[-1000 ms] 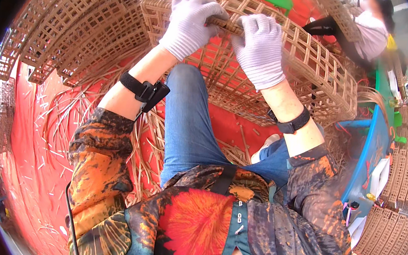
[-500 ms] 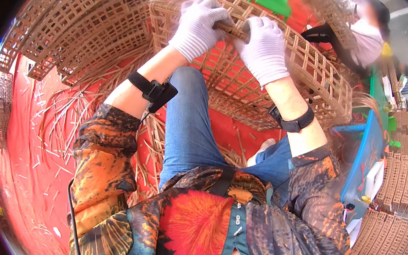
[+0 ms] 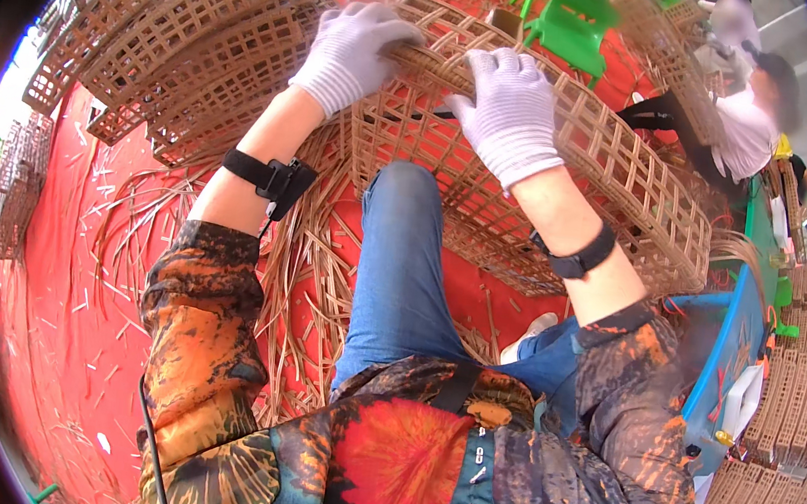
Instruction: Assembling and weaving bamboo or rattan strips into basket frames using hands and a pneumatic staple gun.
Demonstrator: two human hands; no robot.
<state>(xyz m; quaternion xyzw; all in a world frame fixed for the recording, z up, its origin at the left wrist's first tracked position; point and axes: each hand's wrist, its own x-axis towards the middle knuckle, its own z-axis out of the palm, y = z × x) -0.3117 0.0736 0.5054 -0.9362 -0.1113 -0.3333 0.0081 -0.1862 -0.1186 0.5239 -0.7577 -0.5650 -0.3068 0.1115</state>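
A brown woven lattice basket lies tilted across my knees, its open weave showing the red floor behind. Gloved in ribbed white, my left hand closes round the rim at the basket's left end. My right hand, in a matching glove, rests farther right with its fingers hooked over the rim and its thumb on the near side. By that thumb a thin dark sliver shows; what it is I cannot make out. The fingertips of both hands are partly hidden by the weave.
Stacked lattice panels stand at the left, and more woven stacks at the right. Loose cane strips litter the red floor sheet. A green chair is ahead; a co-worker sits beyond, near a blue-edged table.
My hands have moved apart, the left going left along the rim. The basket has shifted right in the view, and its left end now lies nearer my left hand.
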